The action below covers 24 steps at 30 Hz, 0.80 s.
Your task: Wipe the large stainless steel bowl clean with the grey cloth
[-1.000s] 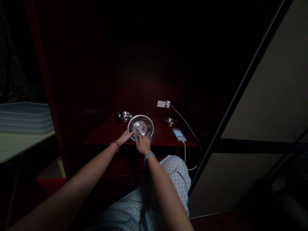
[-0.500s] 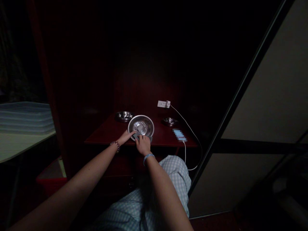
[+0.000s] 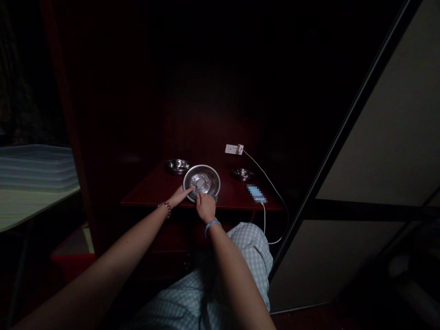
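Stainless steel bowl [image 3: 202, 179] sitting near the front edge of a dark red wooden shelf [image 3: 154, 197], rim catching the light. Left hand [image 3: 179, 197] is reaching in from the left, fingers extended and narrow, tips resting just inside the bowl's near-left rim, beaded bracelet [image 3: 166, 207] on the wrist. Right hand [image 3: 205, 207] is curling over the near rim, fingers bunched, blue wristband [image 3: 212, 225] on the wrist. Grey-blue cloth [image 3: 216, 199] is showing at the rim beside the right hand, mostly hidden; can't tell whether that hand is gripping the cloth, the bowl or both. Two smaller steel bowls are sitting on the shelf, one [image 3: 178, 166] behind and left of the main bowl, the other [image 3: 243, 174] to its right, well apart. White cable [image 3: 271, 195] is running from a white wall socket [image 3: 234, 149] and looping down past the shelf edge, next to a pixelated phone [image 3: 256, 193] lying on the shelf. Checked trousers [image 3: 249, 247] are showing below. Stacked translucent trays [image 3: 37, 176] are sitting on a pale table [image 3: 20, 211] off left, above a red bin [image 3: 72, 259].
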Tool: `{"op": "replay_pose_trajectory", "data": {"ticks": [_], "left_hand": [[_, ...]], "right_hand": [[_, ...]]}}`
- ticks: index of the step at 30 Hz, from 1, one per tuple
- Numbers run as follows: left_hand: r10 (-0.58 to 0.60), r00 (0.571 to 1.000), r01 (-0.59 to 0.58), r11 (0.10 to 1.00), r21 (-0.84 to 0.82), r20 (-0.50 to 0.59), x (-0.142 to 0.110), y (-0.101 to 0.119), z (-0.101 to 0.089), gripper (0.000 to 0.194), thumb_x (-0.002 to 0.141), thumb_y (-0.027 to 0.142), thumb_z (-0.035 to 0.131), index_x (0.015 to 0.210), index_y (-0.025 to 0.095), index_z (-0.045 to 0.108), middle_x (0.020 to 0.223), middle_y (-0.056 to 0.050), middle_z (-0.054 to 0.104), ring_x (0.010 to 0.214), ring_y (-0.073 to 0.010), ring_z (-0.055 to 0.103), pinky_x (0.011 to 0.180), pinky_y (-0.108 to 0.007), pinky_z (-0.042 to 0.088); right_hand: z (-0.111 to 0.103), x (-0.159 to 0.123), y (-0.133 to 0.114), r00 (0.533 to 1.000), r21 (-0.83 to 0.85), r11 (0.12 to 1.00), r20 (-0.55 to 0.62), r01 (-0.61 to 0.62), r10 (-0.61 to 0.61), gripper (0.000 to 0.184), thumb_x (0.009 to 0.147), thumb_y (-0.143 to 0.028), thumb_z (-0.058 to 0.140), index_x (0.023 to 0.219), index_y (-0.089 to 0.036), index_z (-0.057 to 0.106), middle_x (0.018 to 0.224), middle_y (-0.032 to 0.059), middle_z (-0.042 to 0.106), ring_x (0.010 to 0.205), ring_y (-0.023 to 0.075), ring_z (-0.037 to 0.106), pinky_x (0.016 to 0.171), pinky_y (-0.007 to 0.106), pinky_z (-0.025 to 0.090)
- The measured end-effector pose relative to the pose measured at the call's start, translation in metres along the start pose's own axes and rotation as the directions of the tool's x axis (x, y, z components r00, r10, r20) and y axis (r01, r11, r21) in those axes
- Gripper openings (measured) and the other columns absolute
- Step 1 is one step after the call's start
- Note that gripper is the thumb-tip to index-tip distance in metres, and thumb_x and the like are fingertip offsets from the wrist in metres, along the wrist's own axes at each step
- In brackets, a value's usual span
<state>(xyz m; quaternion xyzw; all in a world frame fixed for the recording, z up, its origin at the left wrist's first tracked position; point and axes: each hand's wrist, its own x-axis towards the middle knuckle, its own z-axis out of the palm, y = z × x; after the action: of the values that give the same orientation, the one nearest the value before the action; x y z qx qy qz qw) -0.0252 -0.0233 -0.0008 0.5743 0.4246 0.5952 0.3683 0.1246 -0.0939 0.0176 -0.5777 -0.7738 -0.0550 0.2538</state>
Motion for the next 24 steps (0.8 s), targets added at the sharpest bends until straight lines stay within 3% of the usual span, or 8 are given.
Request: {"op": "replay_pose_trajectory", "data": {"ticks": [8,15,24], "left_hand": [[-0.005,1.0,0.006,0.999,0.041,-0.012,-0.004,0.009,0.0,0.061,0.068,0.053,0.076,0.112,0.011,0.067,0.118,-0.016,0.074,0.119,-0.0342,0.065,0.106,-0.046,0.049],[-0.02,0.999,0.02,0.999,0.028,-0.028,-0.004,0.01,0.001,0.06,0.067,0.049,0.079,0.112,0.012,0.068,0.118,-0.016,0.075,0.122,-0.035,0.064,0.109,-0.048,0.047],[-0.041,0.999,0.041,0.999,-0.009,0.001,-0.005,0.01,0.0,0.064,0.073,0.056,0.075,0.12,0.013,0.068,0.128,-0.016,0.073,0.127,-0.0337,0.063,0.113,-0.044,0.045]], "right_hand": [[-0.005,-0.002,-0.001,1.0,0.037,0.999,0.022,0.007,-0.008,0.034,0.103,-0.042,0.05,0.116,-0.017,0.068,0.119,0.0112,0.073,0.114,0.0239,0.064,0.099,0.032,0.043],[-0.007,-0.002,-0.002,0.999,0.022,1.0,0.039,0.003,-0.003,0.03,0.104,-0.033,0.046,0.119,-0.018,0.068,0.119,0.0097,0.073,0.112,0.0226,0.065,0.098,0.031,0.045],[-0.018,-0.003,-0.005,0.997,0.004,0.999,0.066,-0.046,0.045,0.034,0.104,-0.034,0.044,0.12,-0.02,0.071,0.112,0.0093,0.076,0.106,0.0216,0.069,0.091,0.029,0.048]]}}
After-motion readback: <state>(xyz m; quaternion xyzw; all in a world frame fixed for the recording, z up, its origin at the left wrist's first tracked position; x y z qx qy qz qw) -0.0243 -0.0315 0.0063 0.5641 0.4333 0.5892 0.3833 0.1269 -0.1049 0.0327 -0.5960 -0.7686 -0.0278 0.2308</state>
